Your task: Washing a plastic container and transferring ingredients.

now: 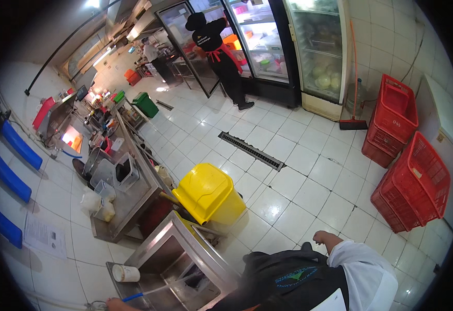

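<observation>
At the bottom edge, my left hand is at a metal wall tap; the frame cuts it off, so its grip is unclear. A short blue hose extends from beside this hand. From its end a stream of water runs into the stainless steel sink. Something dark lies in the basin under the stream. A white plastic tub rests on its side on the sink's ledge. My right hand hangs at my side over the floor, fingers curled, with nothing visible in it.
A yellow lidded bin stands beyond the sink, near a steel counter with plastic containers. Red crates are at the right. A floor drain crosses the tiles. One person stands at an open glass-door fridge; another works farther back.
</observation>
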